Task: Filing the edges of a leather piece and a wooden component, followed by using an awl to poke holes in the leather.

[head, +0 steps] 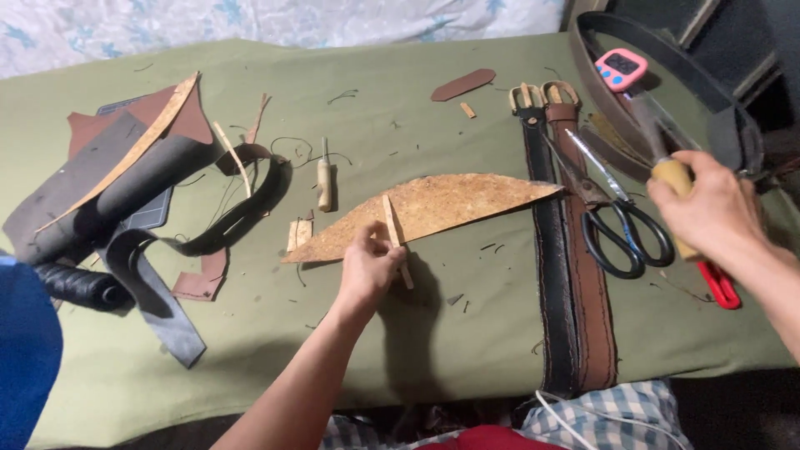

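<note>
Olive-green cloth [467,333] covers the whole work surface, with a pale patterned sheet [250,21] bunched along its far edge and dark furniture in the far right corner.

At the middle lies a crescent-shaped piece of tan leather [450,204], rough side up. The left hand [367,271] rests at its lower edge, fingers pinched together on a thin pale strip [396,237] that stands across the crescent. The right hand [708,208] is well apart, over toward the right edge, clenched around a wooden-handled tool [667,162] whose working end is blurred (I cannot tell what kind it is).

As for progress, my judgement is that cutting is well under way: offcuts, threads and small chips are scattered over the cloth, while the crescent itself looks uncut where the strip crosses it. Two finished-looking belts [571,292], one black and one brown, lie side by side with buckles at the far end.

Black-handled scissors [621,225] sit across the belts, a red-handled tool [718,285] just below the right hand, and a pink timer [621,68] near a coiled dark strap [667,58]. On the left, a heap of grey and brown leather scraps [133,175] and a small wooden-handled awl [324,179].
</note>
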